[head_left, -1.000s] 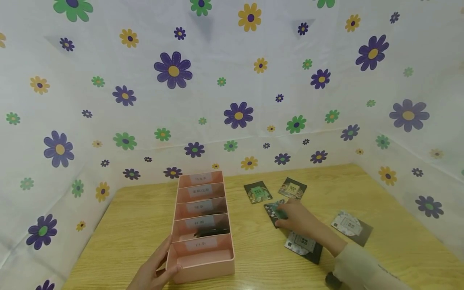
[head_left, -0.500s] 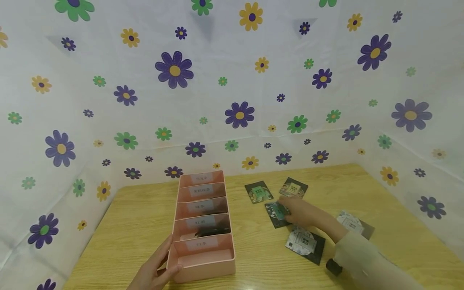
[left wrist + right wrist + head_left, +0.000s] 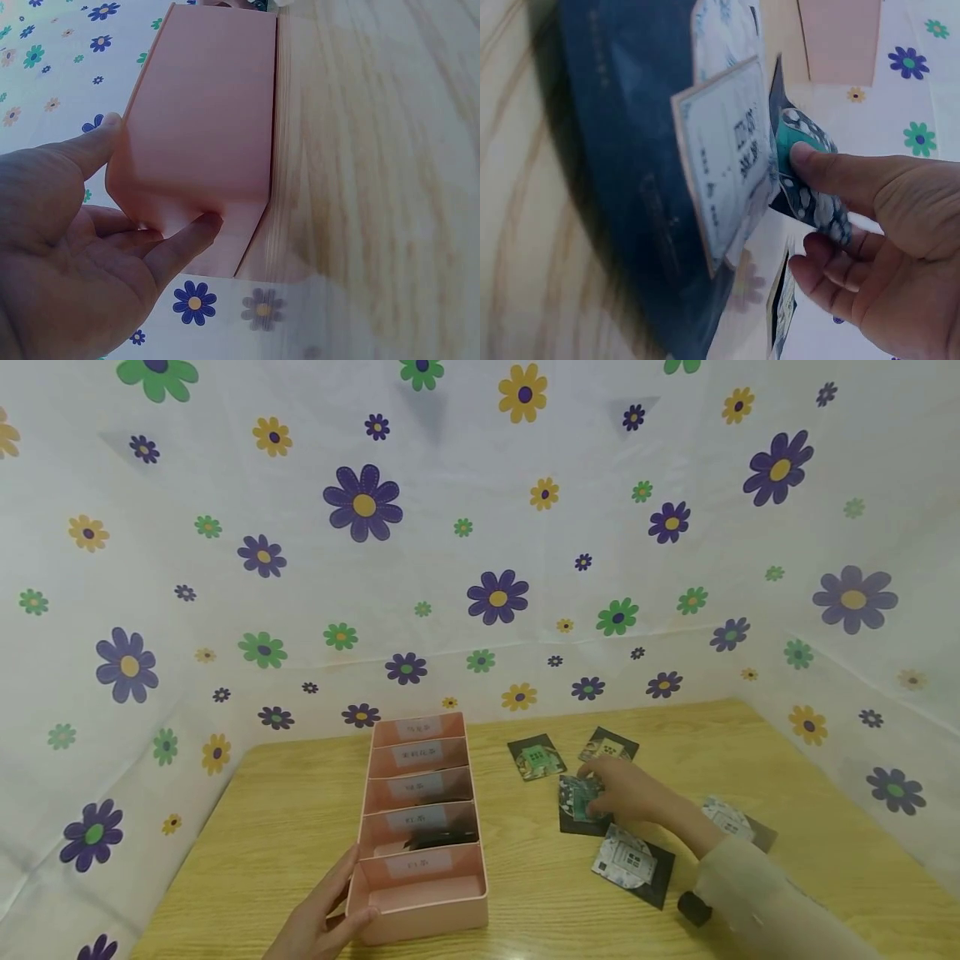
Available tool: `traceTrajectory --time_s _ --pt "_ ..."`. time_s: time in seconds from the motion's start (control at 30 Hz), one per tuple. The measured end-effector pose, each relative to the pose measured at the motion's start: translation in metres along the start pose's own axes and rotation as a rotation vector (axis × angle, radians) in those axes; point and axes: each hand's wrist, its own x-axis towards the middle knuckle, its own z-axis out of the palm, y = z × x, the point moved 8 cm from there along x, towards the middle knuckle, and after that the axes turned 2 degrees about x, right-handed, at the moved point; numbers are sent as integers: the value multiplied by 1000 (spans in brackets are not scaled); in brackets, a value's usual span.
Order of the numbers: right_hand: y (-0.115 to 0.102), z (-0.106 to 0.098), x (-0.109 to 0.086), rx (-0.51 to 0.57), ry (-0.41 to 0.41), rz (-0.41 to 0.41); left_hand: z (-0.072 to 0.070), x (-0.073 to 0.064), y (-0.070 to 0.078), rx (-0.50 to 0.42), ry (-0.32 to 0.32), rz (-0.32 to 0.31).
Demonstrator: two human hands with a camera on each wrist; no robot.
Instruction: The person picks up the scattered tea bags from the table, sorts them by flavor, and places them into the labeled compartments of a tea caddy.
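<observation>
- The left hand (image 3: 324, 906) is gripping a box (image 3: 435, 924)
- The right hand (image 3: 624, 790) is pinching a teal packet (image 3: 578, 808) right of it
- The packet is likely feeling light and bendy, edges inviting a pinch

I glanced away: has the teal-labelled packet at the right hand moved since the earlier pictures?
Yes: in the head view, the teal-labelled packet has shifted slightly right, away from the green-labelled packet.

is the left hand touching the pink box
Touching: the left wrist view shows the left hand with a digit's tip against the outside of the pink box.
</observation>
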Motion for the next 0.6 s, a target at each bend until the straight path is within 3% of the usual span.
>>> traceTrajectory --time_s 0.33,0.6 --pt "1 -23 -3 223 26 -103 1 0 0 -14 0 17" --pt "-5 -38 -7 450 26 -64 0 0 -3 -2 13 12"
